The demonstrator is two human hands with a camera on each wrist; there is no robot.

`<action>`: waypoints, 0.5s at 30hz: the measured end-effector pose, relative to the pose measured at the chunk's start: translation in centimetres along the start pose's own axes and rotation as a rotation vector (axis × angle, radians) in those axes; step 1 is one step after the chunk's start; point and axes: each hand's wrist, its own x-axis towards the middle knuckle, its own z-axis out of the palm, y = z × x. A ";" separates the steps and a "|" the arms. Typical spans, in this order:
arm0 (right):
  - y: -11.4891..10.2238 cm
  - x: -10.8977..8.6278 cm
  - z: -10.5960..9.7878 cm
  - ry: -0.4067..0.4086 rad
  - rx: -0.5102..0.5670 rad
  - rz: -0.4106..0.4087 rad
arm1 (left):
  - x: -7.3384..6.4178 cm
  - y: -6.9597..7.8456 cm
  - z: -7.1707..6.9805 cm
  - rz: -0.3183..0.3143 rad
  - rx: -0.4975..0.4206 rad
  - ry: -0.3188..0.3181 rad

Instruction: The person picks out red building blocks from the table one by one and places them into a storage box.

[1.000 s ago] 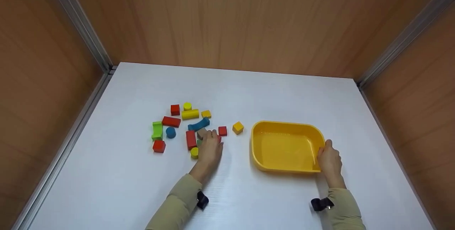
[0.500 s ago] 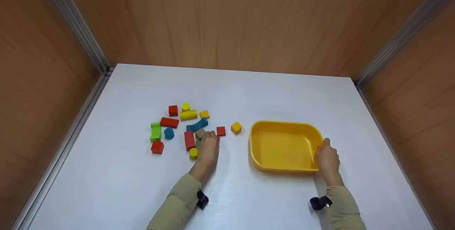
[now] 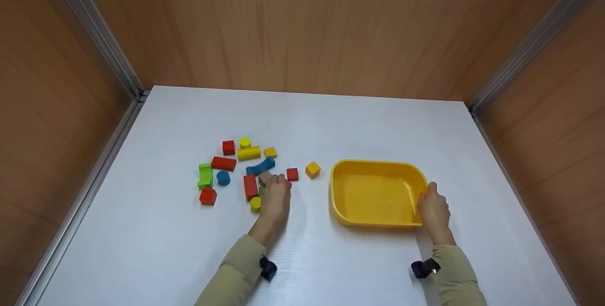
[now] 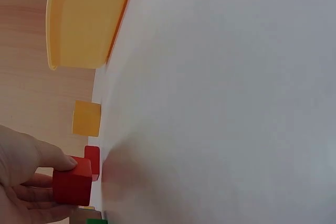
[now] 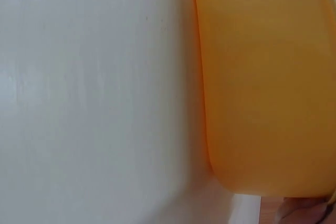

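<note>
My left hand (image 3: pixel 275 202) is low among toy blocks left of centre. In the left wrist view its thumb and fingers pinch a red cube (image 4: pixel 72 187); the head view shows only a sliver of that cube past the fingers. A second red block (image 3: pixel 292 174) and a yellow cube (image 3: pixel 312 170) lie to its right. Beside the fingers are a brownish block (image 3: pixel 264 178) and a green block, mostly hidden. On the right, my right hand (image 3: pixel 434 207) grips the right wall of a yellow plastic bin (image 3: pixel 378 197), fingertips curled over the rim. No block shows inside the bin.
Several more blocks lie left and behind, among them a blue arch (image 3: pixel 260 166), a yellow cylinder (image 3: pixel 248 153), a red brick (image 3: pixel 223 163) and a green arch (image 3: pixel 205 176). Wooden panels (image 3: pixel 302 27) enclose the white table (image 3: pixel 331 121) at the back and sides.
The scene slides slightly left in the head view. Both hands keep their places relative to the blocks and the bin.
</note>
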 end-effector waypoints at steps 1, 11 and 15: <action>0.0 0.0 0.0 -0.003 0.000 0.005 | -0.1 0.1 -0.1 0.006 -0.011 0.004; -0.2 0.1 0.0 -0.013 0.002 -0.002 | -1.0 1.9 -1.5 0.084 -0.050 0.100; -0.3 0.2 -0.1 -0.018 0.003 0.013 | -1.5 3.2 -1.9 0.118 -0.093 0.122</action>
